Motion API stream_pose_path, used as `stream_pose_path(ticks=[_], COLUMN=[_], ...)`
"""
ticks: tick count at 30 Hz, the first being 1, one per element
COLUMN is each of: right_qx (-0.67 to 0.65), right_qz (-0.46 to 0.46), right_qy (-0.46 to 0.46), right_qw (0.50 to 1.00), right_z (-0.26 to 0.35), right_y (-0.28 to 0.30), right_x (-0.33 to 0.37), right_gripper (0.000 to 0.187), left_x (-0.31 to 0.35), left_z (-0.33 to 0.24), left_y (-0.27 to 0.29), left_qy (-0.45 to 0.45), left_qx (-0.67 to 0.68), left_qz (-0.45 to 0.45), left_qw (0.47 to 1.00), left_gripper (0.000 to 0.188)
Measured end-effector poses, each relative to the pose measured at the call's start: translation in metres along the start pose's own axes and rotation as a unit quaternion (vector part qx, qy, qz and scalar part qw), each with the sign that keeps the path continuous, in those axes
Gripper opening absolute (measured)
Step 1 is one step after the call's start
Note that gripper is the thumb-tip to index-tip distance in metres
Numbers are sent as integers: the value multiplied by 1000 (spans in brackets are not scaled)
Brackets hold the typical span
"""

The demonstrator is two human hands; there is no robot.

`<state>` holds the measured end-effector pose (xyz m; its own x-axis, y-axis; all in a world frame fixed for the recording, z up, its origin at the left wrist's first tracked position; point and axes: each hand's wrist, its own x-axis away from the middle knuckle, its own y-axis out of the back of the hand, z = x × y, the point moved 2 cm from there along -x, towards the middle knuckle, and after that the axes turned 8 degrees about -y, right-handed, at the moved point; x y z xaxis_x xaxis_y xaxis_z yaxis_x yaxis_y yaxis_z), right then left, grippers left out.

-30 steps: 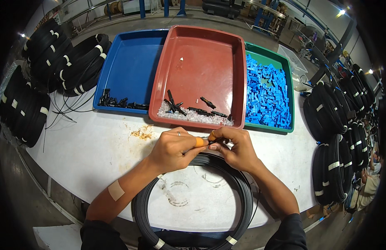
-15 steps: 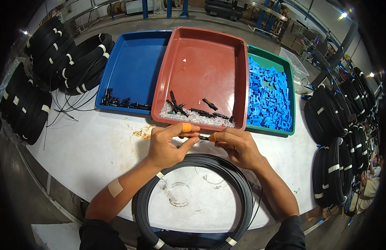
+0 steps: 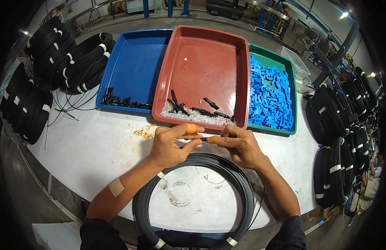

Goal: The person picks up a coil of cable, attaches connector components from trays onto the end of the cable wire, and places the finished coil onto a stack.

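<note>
My left hand (image 3: 170, 143), with an orange tape band on a finger, pinches a small black connector (image 3: 203, 139) between thumb and fingertips. From the other side my right hand (image 3: 243, 146), also taped in orange, has its fingertips closed on the connector's right end. Most of this piece is hidden by the fingers. Below both hands, a large coil of black cable (image 3: 141, 204) with pale tape bands lies on the white table (image 3: 97, 133), its lower part overhanging the near edge. A loose cable strand (image 3: 259, 204) runs along its right side.
Ahead stand a blue tray (image 3: 138, 54) with black parts, a red tray (image 3: 201, 62) with white pieces and several black connectors, and a green tray (image 3: 270, 132) of blue clips. Taped cable coils stand at the left (image 3: 24, 104) and right (image 3: 334, 171).
The right hand's fingers have shifted, its taped finger now stretched toward the left hand. Less of the connector shows between the fingertips. The left hand stays nearly still.
</note>
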<state>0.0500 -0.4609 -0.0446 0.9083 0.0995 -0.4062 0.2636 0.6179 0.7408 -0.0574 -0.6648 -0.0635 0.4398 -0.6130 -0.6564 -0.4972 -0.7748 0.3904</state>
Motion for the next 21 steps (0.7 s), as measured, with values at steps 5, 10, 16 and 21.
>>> stream_pose_path(ticks=[5, 10, 16, 21], right_qx=[-45, -91, -28, -69], right_qz=[-1, -43, 34, 16], right_qy=[-23, -35, -51, -38], right_qw=[999, 994, 998, 997], right_z=[-1, 6, 6, 1], right_y=[0, -1, 2, -6], right_x=[-2, -5, -3, -4], right_gripper=[53, 41, 42, 53], left_x=[-2, -1, 0, -1], left_z=[-1, -1, 0, 1], left_y=[0, 0, 0, 0], left_qy=[-5, -4, -14, 8], left_qx=[-6, -13, -12, -11], left_qz=[-24, -27, -27, -10], left_qw=[1000, 1000, 999, 1000], left_gripper=[26, 25, 25, 25])
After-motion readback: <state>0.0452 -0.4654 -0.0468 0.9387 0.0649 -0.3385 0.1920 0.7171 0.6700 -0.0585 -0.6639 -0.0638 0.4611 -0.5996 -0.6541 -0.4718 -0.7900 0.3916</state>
